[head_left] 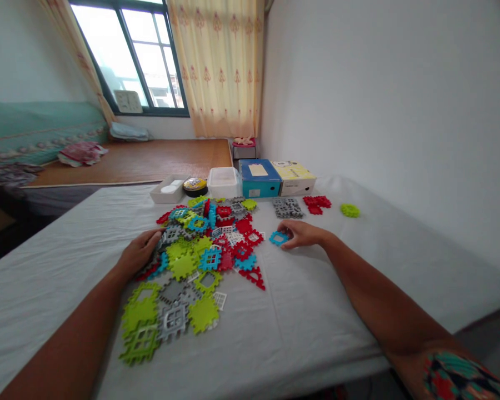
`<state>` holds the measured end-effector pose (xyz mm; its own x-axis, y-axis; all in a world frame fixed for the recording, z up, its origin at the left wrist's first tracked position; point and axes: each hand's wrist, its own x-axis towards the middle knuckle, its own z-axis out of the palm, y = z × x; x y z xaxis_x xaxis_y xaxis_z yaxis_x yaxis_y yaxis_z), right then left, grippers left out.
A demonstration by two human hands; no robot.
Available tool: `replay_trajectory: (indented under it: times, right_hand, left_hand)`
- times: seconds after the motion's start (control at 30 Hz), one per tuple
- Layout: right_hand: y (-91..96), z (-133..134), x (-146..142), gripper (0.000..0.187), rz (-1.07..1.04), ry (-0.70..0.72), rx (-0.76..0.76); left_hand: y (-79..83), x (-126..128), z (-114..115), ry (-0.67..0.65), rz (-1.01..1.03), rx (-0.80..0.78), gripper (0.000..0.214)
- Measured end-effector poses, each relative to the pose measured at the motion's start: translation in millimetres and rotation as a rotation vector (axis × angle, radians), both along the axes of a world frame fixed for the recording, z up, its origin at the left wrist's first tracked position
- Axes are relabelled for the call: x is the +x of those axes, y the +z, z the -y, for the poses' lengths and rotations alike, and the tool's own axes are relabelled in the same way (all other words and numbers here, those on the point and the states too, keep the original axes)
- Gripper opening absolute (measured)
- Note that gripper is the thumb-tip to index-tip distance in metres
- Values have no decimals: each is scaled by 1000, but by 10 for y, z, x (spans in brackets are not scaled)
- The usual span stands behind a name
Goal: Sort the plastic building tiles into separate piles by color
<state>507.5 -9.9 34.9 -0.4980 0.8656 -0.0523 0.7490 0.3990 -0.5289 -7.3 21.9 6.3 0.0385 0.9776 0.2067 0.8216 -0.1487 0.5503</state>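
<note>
A heap of flat interlocking plastic tiles (200, 255), green, red, blue and grey, is spread over the white table (316, 311). My left hand (139, 253) rests curled on the left side of the heap, its fingers over a grey tile. My right hand (300, 233) lies to the right of the heap, fingertips pinching a small blue square tile (278, 238) flat on the cloth. Beyond it sit a stack of grey tiles (288, 207), a stack of red tiles (316, 204) and a single green tile (350, 210).
At the table's far edge stand a blue box (259, 178), a yellow-white box (294, 176), a clear plastic tub (224, 182), a white tray (169, 190) and a round tin (195, 185). A white wall (400, 111) runs along the right. A bed platform (129, 161) and window lie beyond.
</note>
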Motion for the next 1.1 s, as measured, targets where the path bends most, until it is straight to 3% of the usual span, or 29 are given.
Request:
replay_trajectory:
  times: [0.17, 0.33, 0.5, 0.67, 0.87, 0.93, 1.03, 1.1]
  right_hand:
    - [-15, -35, 142, 53, -55, -17, -31]
    - [-2, 6, 36, 51, -43, 20, -39]
    - [-47, 4, -30, 66, -41, 41, -24]
    - [-125, -44, -16, 64, -63, 13, 9]
    - [-88, 0, 14, 54, -177, 92, -129]
    - [-89, 9, -46, 51, -205, 35, -91]
    - [-110, -12, -256, 52, -256, -95, 86]
    - [-121, -40, -444, 55, -240, -50, 192]
  left_hand:
    - [-22, -20, -4, -11, 9, -10, 64]
    - [-11, 5, 14, -14, 28, 6, 64]
    - [16, 27, 24, 12, 41, 7, 62]
    - [39, 52, 50, 33, 57, 8, 61]
    - [22, 66, 40, 43, 68, 7, 57]
    - [3, 58, 28, 40, 60, 13, 57]
    - [-17, 46, 17, 23, 58, 27, 58]
    - [-19, 43, 18, 13, 64, 37, 57]
